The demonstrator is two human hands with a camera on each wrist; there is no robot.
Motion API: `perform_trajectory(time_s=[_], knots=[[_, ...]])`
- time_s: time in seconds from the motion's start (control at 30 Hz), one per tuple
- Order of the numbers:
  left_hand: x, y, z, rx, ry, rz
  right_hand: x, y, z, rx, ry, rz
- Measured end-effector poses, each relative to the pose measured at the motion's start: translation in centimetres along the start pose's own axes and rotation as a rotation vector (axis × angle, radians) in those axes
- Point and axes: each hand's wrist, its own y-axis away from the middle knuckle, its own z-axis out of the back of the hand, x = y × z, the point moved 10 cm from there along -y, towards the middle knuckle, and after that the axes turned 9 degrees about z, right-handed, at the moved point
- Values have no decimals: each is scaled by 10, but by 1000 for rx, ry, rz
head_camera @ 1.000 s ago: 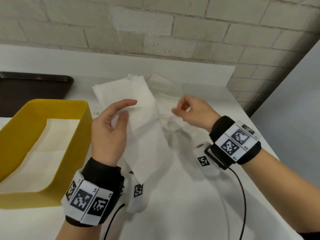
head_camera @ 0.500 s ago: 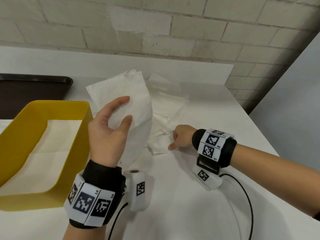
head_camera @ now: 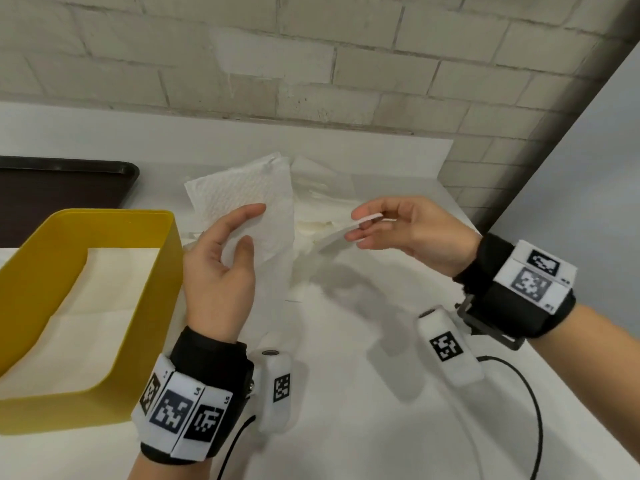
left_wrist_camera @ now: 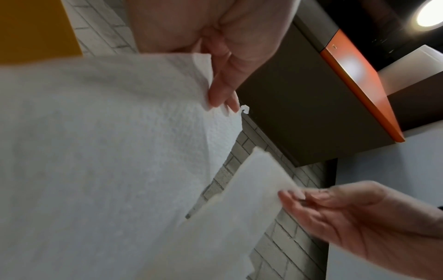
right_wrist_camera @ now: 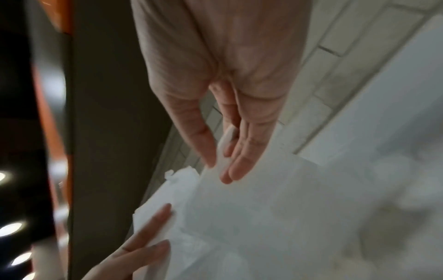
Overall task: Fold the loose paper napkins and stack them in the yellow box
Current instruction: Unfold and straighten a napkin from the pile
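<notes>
My left hand pinches a white paper napkin between thumb and fingers and holds it upright beside the yellow box. My right hand is raised to about the same height and pinches the edge of a white sheet that slopes down to the left. I cannot tell whether this sheet is the lower end of the same napkin. The left wrist view shows the held napkin and the sheet in the right hand's fingertips. Flat folded napkins lie in the box.
Loose white napkins are heaped on the white table behind my hands, near the brick wall. A dark tray lies at the back left behind the box. The table's right edge runs close to my right wrist.
My right hand dropped to the table by the napkins, then rose again pinching a sheet edge. My left hand kept its hold on the upright napkin and barely moved.
</notes>
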Motion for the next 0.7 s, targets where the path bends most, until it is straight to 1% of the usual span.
perform_trajectory(time_s=[0.1, 0.23, 0.27, 0.3, 0.37, 0.47, 0.57, 0.7], knots=[[1, 1, -5, 16, 24, 21, 31, 2, 8, -59, 189, 151], [1, 2, -9, 47, 56, 40, 69, 9, 17, -175, 532, 386], [1, 1, -9, 52, 67, 40, 78, 11, 17, -192, 569, 438], [-1, 1, -10, 55, 86, 37, 86, 13, 16, -195, 572, 486], [-4, 3, -11, 75, 147, 30, 97, 15, 10, -167, 501, 552], [-13, 7, -16, 130, 237, 17, 104, 11, 0, -112, 341, 561], [-16, 13, -21, 165, 289, 37, 104, 5, -12, -81, 274, 575], [-17, 19, -27, 189, 300, 63, 99, -1, -28, -60, 204, 569]])
